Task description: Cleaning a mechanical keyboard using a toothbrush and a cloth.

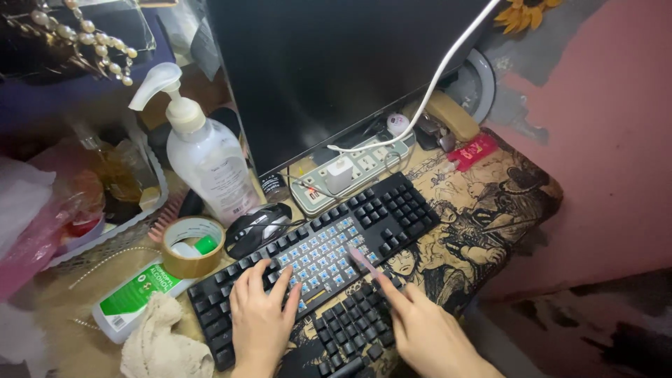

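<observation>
A black mechanical keyboard [392, 210] lies slanted on a printed desk mat [490, 203]. Its middle section has the keycaps off, showing pale blue switches [318, 252]. My left hand [260, 318] rests flat on the keys at the keyboard's left part, fingers spread toward the bare switches. My right hand [420, 325] pinches a small pinkish strip-like tool [362, 260], its tip touching the bare switch area. A separate cluster of black keycaps [346, 336] sits between my hands, near the front edge.
A dark monitor [336, 63] stands behind the keyboard, with a white power strip [346, 171] and white cable at its base. A black mouse [257, 227], tape roll [192, 246], pump bottle [206, 157], lying alcohol bottle [140, 294] and cloth [164, 343] crowd the left.
</observation>
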